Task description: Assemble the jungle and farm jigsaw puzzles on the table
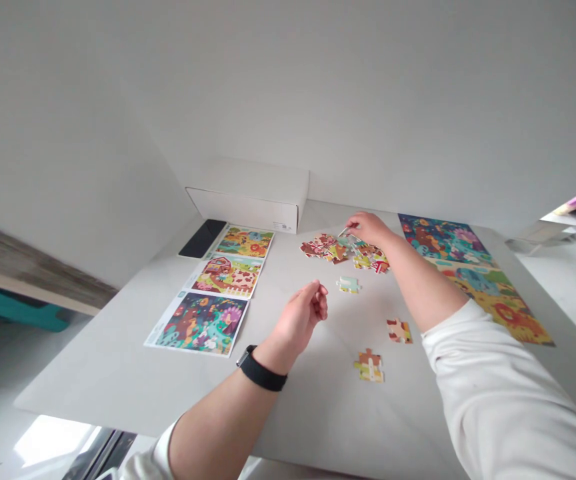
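A: Layout, large items first?
B: Grey table [118, 373]. Along its right side lies an assembled puzzle [473, 273]. A white box [248, 193] sits at the far edge. Three picture cards [228, 273] are in a column on the left, with a dark phone [202, 238] just beside the farthest card.

A: Loose stock?
B: Pile of pieces [328, 250] at far centre, near the box.

A: Hands?
B: Right hand [371, 228] is over the pile, fingertips pinched on a held piece [344, 231] that is seen edge-on just above the heap. Left hand [301, 317] hovers mid-table, fingers loosely curled and holding nothing; black wristband [262, 372] on that wrist.

A: Strays?
B: Three, all flat and apart from the pile: a pale green piece [349, 285] just right of the left hand, a red-and-cream piece [399, 330] beside the right forearm, and a brown-and-yellow piece [369, 365] nearest the person
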`<state>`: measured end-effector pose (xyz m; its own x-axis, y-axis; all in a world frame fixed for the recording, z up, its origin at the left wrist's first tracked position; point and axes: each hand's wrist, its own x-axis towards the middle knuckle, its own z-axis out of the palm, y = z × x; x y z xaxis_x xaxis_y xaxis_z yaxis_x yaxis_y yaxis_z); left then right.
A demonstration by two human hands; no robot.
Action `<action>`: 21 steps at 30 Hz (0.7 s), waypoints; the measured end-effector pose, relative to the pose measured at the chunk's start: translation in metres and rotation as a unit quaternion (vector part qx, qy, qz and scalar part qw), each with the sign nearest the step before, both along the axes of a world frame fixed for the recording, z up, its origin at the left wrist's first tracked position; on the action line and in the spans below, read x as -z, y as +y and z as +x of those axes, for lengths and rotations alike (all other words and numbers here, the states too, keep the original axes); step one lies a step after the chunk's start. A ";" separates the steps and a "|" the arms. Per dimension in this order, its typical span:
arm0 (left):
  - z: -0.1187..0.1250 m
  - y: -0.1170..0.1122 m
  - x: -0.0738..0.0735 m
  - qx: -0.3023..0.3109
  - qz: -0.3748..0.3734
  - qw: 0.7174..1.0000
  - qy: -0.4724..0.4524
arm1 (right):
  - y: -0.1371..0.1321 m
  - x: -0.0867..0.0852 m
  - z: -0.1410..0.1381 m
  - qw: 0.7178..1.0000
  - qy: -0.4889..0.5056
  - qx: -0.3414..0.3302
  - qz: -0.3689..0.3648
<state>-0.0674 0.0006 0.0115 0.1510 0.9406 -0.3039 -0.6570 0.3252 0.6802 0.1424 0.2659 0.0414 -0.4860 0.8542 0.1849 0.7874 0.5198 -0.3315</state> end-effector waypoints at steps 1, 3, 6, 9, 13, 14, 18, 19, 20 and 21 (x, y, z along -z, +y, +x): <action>0.000 0.000 0.000 -0.002 0.004 1.000 0.005 | -0.006 -0.002 0.001 0.999 0.033 0.004 0.001; -0.001 0.001 -0.002 -0.012 0.016 1.000 0.020 | -0.023 -0.004 0.004 0.995 0.095 0.014 -0.004; -0.003 0.002 -0.004 -0.032 0.037 0.998 0.046 | -0.057 -0.001 0.013 0.984 0.173 0.037 -0.028; -0.003 0.004 -0.005 -0.043 0.052 0.995 0.080 | -0.097 0.008 0.029 0.968 0.233 0.062 -0.061; 0.001 0.007 0.002 -0.039 0.090 0.985 0.140 | -0.147 0.021 0.049 0.933 0.329 0.109 -0.100; 0.002 0.007 0.004 -0.033 0.107 0.981 0.157 | -0.158 0.023 0.052 0.922 0.354 0.114 -0.108; 0.009 0.005 0.008 -0.001 0.154 0.957 0.246 | -0.196 0.029 0.053 0.889 0.425 0.102 -0.134; 0.011 0.004 0.008 0.008 0.162 0.951 0.264 | -0.203 0.030 0.051 0.886 0.432 0.098 -0.138; 0.013 0.003 0.007 0.017 0.168 0.946 0.278 | -0.210 0.031 0.047 0.885 0.434 0.093 -0.141; 0.015 0.002 0.006 0.027 0.174 0.941 0.289 | -0.215 0.032 0.044 0.886 0.433 0.088 -0.144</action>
<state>-0.0525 0.0027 0.0053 0.1056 0.9941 -0.0250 -0.1325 0.0390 0.9904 0.1860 0.0508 0.0099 -0.1230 0.9750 0.1853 0.2343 0.2100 -0.9492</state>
